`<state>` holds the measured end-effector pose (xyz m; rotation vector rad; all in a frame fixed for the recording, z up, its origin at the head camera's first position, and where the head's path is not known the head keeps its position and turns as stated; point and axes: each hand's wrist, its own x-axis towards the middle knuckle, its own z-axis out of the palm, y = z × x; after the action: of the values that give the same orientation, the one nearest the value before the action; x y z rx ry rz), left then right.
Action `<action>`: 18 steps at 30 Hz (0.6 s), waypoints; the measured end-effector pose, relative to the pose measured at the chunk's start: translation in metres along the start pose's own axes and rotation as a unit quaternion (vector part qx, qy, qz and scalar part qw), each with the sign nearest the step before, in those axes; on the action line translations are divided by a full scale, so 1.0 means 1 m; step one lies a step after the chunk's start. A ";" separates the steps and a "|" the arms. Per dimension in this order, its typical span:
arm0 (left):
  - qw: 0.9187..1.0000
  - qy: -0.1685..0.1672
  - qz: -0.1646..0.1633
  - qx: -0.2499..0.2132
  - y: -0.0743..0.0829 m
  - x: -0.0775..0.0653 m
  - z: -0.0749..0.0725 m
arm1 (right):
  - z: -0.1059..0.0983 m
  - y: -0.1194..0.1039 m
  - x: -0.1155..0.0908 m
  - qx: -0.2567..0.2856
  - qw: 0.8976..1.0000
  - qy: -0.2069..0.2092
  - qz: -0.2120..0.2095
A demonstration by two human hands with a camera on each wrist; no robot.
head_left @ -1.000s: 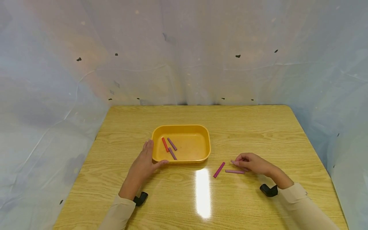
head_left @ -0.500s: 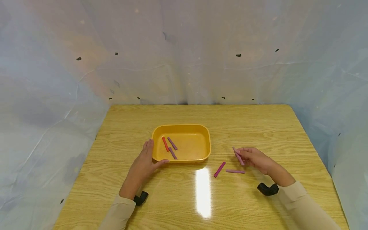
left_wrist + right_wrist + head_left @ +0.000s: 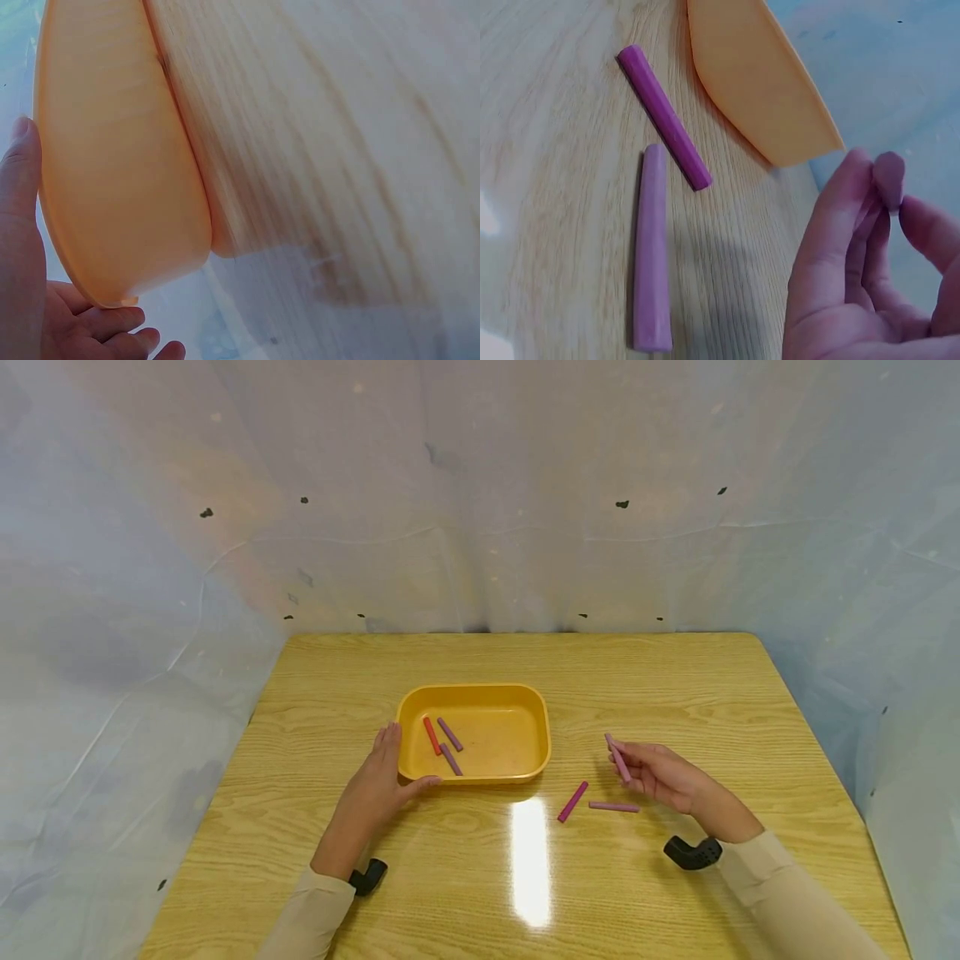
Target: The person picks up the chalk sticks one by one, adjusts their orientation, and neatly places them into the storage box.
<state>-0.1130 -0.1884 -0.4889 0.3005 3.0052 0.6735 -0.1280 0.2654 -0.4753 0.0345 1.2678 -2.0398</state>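
Note:
In the head view my left hand [image 3: 371, 789] rests at the near left corner of a yellow plastic tray [image 3: 536, 768], thumb along the front rim and fingers on the left side. Seen from the left wrist, the thumb touches the tray's rim and the fingers lie beside its outer wall. My right hand [image 3: 663, 777] pinches a light purple stick [image 3: 618, 758], waxy like modelling clay, between thumb and fingertips above the table. Below it on the table lie a mauve stick [image 3: 613, 807] and a magenta stick [image 3: 572, 802].
Inside the tray, towards its left, lie a red stick [image 3: 432, 737] and two purple sticks, one farther back [image 3: 450, 734] and one nearer [image 3: 452, 760]. The wooden table [image 3: 465, 877] reaches a pale sheet wall [image 3: 480, 577] behind.
The right hand has picked up the light purple stick from the table, raised it and moved it slightly away from the body. The left hand and tray have stayed in place.

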 end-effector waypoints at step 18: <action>1.000 -0.002 -0.001 0.003 -0.001 -0.001 0.000 | 0.011 0.001 0.011 -0.047 0.999 0.008 0.004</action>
<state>-0.1125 -0.1890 -0.4891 0.2996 3.0041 0.6634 -0.1319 0.2497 -0.4748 0.0111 1.3699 -1.9747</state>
